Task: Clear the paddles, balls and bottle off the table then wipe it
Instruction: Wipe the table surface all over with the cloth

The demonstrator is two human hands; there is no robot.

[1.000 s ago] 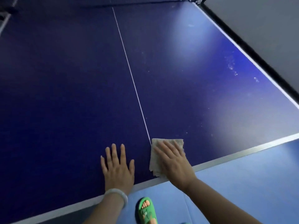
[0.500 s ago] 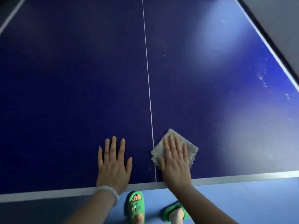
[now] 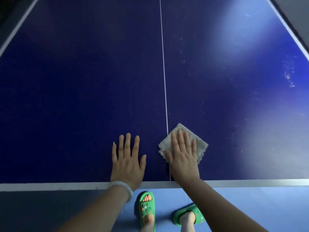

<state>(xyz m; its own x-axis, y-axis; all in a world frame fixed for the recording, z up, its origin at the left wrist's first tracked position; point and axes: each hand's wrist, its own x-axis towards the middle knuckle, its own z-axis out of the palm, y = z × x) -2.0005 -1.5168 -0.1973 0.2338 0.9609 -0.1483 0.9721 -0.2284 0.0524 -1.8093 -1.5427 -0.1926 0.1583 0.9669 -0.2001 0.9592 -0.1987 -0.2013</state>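
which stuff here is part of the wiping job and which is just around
Job:
- table
- cloth, pressed flat under the right hand
- left hand, flat on the table
- white specks

Just around:
- green slippers
- bracelet
- blue floor

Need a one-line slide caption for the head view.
Right hand presses a folded cloth flat on the blue ping-pong table beside the centre line; left hand rests flat.

We see the dark blue bench (image 3: 83,97) with its white centre line, a pale folded cloth (image 3: 200,144) just right of it near the front edge.
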